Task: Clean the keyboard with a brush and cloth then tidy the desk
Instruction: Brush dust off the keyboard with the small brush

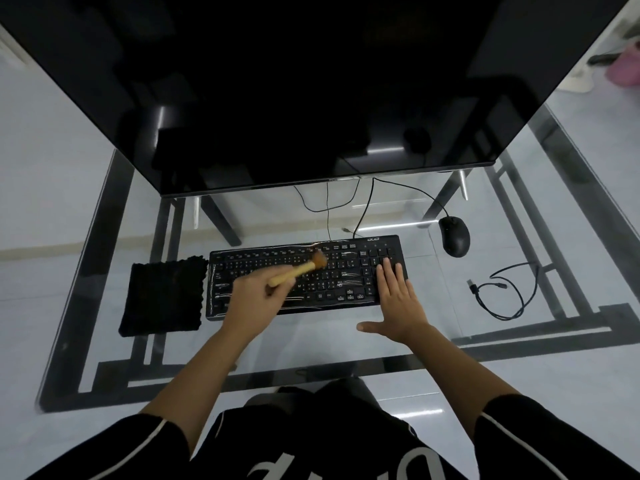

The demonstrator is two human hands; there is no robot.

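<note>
two hands on the job: the left hand [256, 292] has its fingers [277, 289] curled round the wooden handle of the brush [301, 268]. the right hand [398, 299] lies flat, its fingers straight and close together on the number pad, thumb out over the bench [311, 341]. the keyboard [346, 271] sits mid-bench, long axis left to right. the brush handle slants up and right from the left hand, bristles on the upper key rows near the middle (blurred, likely mid-sweep). judgement: brushing is the step in hand, and the keys toward the right hand lie beyond the bristles. the cloth [162, 296] lies flat just beside the keyboard's left end, nearer the left hand.
</note>
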